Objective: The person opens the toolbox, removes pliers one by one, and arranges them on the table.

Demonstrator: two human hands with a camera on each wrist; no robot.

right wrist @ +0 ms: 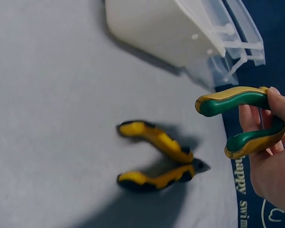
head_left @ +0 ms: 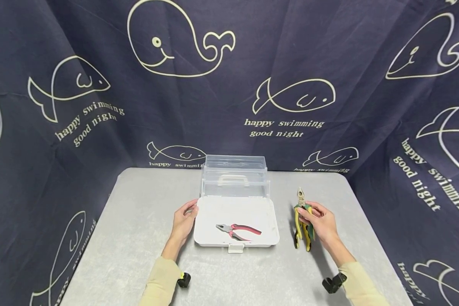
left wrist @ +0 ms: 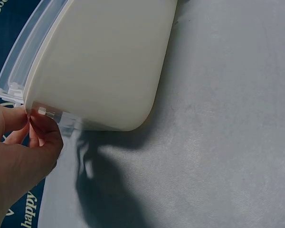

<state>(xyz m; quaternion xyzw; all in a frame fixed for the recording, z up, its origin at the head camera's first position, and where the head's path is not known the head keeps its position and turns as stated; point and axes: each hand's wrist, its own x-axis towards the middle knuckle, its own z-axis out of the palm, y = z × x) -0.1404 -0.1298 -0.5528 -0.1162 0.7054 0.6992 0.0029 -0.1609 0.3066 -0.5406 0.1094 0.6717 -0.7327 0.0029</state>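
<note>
A white toolbox (head_left: 235,208) stands on the table with its clear lid (head_left: 236,177) raised at the back. Inside lies a pair of red and black pliers (head_left: 251,229). My left hand (head_left: 183,222) pinches the rim at the box's left side, thumb against fingertips in the left wrist view. To the right of the box, my right hand (head_left: 324,222) grips green and yellow pliers (right wrist: 237,100) above the table, metal nose pointing away from me. Below them, yellow and black pliers (right wrist: 167,146) lie on the table with handles spread; the head view shows them partly covered.
The grey table (head_left: 145,191) ends at a dark blue curtain (head_left: 222,114) with fish drawings at the back and both sides. A white latch (head_left: 235,248) sticks out at the box's front. Small black devices (head_left: 334,283) sit at both wrists.
</note>
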